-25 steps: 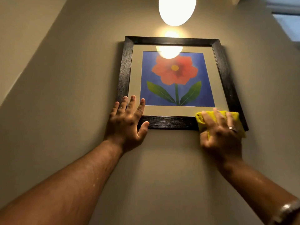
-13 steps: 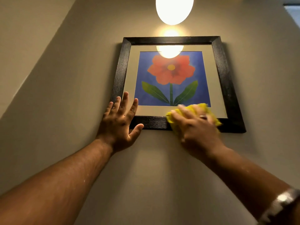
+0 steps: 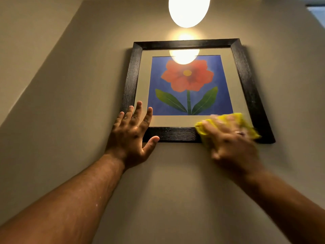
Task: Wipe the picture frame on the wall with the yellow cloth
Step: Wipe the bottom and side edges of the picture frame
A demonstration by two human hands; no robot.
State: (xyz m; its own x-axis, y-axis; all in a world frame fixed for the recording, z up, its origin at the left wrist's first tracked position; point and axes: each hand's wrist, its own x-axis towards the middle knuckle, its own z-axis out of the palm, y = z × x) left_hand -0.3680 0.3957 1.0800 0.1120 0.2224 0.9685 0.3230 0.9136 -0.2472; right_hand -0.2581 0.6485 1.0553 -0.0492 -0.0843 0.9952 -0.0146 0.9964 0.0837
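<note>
A black picture frame [image 3: 243,73] hangs on the beige wall, holding a red flower on blue under glass. My left hand [image 3: 131,136] lies flat with fingers spread over the frame's lower left corner, thumb under the bottom rail. My right hand [image 3: 232,145], blurred by motion, presses the yellow cloth [image 3: 233,118] against the right part of the bottom rail. The cloth covers the rail and part of the mat there. A ring shows on one finger of that hand.
A glowing oval lamp [image 3: 189,10] hangs just above the frame, and its reflection [image 3: 184,56] shows in the glass. A wall corner [image 3: 52,53] runs diagonally at the left. A strip of window [image 3: 319,14] is at the top right.
My right hand slid the cloth left along the bottom rail to its middle, then back right to where it is now. My left hand stayed on the lower left corner.
</note>
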